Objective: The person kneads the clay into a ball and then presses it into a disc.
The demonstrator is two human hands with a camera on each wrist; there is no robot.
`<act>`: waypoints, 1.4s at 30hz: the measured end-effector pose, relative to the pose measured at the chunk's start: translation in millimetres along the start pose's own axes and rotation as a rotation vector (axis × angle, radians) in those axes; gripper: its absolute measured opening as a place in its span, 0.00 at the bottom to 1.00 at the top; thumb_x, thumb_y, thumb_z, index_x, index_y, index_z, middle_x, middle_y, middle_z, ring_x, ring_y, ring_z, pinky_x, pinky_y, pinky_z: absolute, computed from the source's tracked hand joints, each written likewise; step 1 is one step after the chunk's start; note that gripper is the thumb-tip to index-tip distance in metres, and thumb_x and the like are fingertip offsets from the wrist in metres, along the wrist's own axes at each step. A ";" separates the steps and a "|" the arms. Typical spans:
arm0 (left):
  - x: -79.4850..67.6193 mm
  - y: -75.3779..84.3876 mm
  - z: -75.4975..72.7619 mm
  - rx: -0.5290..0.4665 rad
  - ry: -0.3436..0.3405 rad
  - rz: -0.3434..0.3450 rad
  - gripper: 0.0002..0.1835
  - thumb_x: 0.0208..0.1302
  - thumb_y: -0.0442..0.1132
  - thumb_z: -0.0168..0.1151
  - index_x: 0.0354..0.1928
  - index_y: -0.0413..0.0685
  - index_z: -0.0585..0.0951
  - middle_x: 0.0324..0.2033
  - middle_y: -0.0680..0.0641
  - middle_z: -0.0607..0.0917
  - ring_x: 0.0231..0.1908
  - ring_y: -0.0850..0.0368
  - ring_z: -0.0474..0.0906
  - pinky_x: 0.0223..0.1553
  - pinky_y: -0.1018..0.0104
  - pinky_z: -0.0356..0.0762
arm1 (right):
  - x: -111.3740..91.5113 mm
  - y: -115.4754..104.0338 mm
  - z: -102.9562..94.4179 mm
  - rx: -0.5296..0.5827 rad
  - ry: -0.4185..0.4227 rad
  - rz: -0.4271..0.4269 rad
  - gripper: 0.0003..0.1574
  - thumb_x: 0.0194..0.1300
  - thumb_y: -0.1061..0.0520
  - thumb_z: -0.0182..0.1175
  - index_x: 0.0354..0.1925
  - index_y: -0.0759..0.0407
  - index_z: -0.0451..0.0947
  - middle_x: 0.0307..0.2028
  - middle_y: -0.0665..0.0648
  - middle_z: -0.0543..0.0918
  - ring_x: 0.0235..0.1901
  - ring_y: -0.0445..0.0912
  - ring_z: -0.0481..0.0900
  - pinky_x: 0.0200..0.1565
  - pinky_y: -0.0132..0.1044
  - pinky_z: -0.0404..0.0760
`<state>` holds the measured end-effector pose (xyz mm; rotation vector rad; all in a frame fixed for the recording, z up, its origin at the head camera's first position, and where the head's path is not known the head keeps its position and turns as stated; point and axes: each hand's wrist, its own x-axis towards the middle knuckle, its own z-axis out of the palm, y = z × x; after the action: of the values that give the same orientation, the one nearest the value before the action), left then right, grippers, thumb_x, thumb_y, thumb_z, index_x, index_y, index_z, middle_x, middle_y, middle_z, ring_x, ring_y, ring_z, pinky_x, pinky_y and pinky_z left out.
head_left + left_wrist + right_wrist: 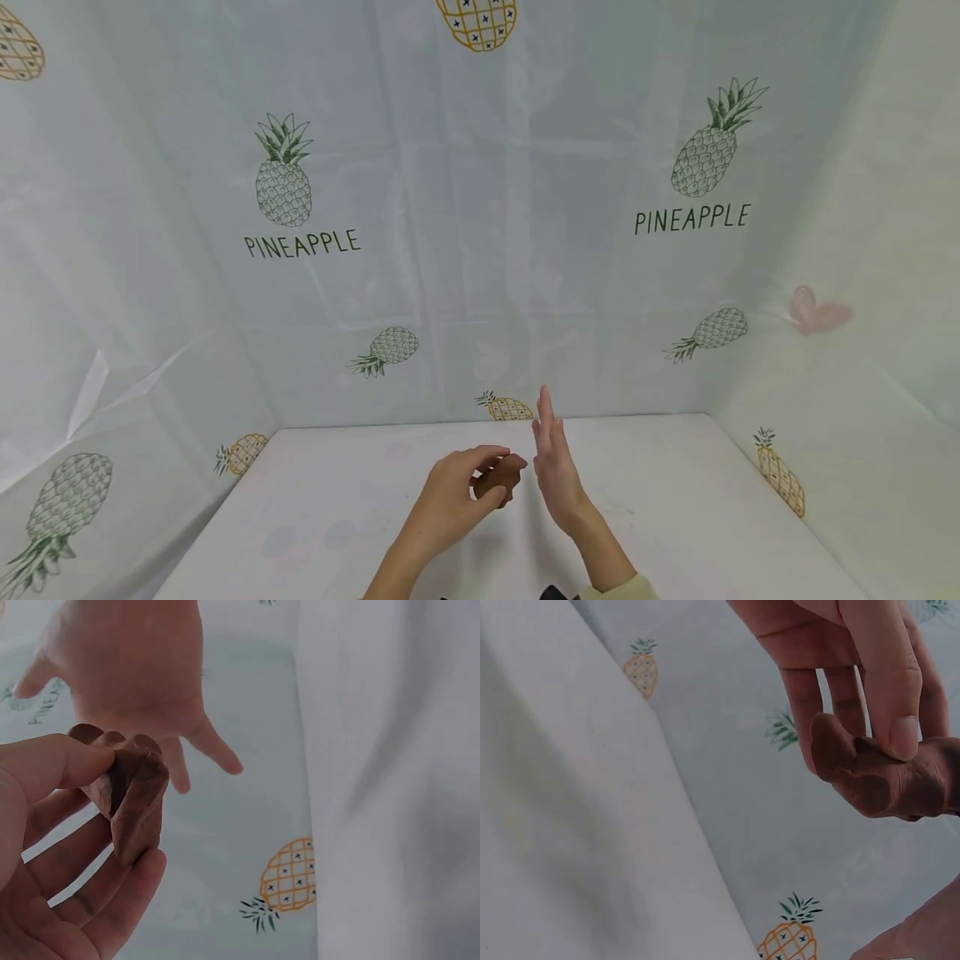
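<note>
A lump of brown modelling clay (pixel 501 481), folded and uneven with finger dents, is pinched between the thumb and fingers of my left hand (pixel 456 493). Its creased surface shows close up in the left wrist view, where the clay (pixel 139 799) sits between thumb and fingertips. My right hand (pixel 558 479) stands upright just to the right of the clay, fingers straight and palm turned toward it. In the right wrist view, the left thumb presses on top of the clay (pixel 885 780), and only a part of the right hand (pixel 922 930) shows at the lower corner.
Both hands are above a white table (pixel 337 500). Behind it hangs a pale curtain (pixel 480 275) printed with pineapples, and similar sheets enclose the left and right sides. A dark object (pixel 553 592) peeks in at the bottom edge near the right sleeve (pixel 626 588).
</note>
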<state>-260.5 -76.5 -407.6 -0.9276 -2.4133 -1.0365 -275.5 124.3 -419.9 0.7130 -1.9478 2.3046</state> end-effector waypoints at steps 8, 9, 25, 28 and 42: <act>4.2 0.9 6.6 0.039 0.010 0.012 0.23 0.62 0.33 0.74 0.59 0.57 0.87 0.46 0.62 0.90 0.41 0.61 0.81 0.47 0.65 0.79 | 4.4 -0.9 3.7 0.003 0.011 -0.009 0.43 0.80 0.25 0.15 0.84 0.28 0.20 0.83 0.42 0.17 0.82 0.61 0.18 0.65 0.85 0.20; 4.8 1.0 7.1 0.043 0.011 0.014 0.23 0.62 0.34 0.74 0.59 0.57 0.87 0.46 0.63 0.90 0.41 0.61 0.81 0.47 0.65 0.79 | 4.7 -0.8 4.0 0.001 0.019 -0.012 0.43 0.80 0.25 0.15 0.84 0.29 0.21 0.83 0.41 0.18 0.82 0.61 0.18 0.65 0.85 0.20; 11.6 2.6 9.5 0.066 0.010 0.083 0.22 0.61 0.33 0.75 0.57 0.58 0.89 0.46 0.63 0.90 0.44 0.65 0.79 0.49 0.65 0.79 | 6.1 4.0 3.7 -0.015 0.100 -0.026 0.43 0.79 0.24 0.15 0.85 0.28 0.23 0.83 0.41 0.20 0.82 0.62 0.18 0.66 0.85 0.22; 12.9 1.8 10.4 0.025 0.039 0.093 0.22 0.61 0.33 0.76 0.57 0.58 0.89 0.47 0.63 0.90 0.44 0.64 0.80 0.50 0.64 0.80 | 5.0 3.0 3.4 0.005 0.121 -0.021 0.42 0.79 0.24 0.15 0.84 0.26 0.25 0.84 0.42 0.22 0.83 0.62 0.20 0.66 0.85 0.23; 19.8 1.3 25.3 -0.334 0.172 -0.108 0.15 0.67 0.43 0.77 0.54 0.60 0.88 0.49 0.60 0.88 0.44 0.60 0.84 0.48 0.68 0.83 | 2.9 -5.1 3.4 0.065 0.148 -0.017 0.44 0.78 0.22 0.14 0.85 0.26 0.24 0.85 0.46 0.25 0.83 0.64 0.25 0.70 0.82 0.24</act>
<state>-275.5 -48.6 -413.2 -0.7775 -2.2074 -1.5271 -275.4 121.4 -413.8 0.5432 -1.8055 2.3467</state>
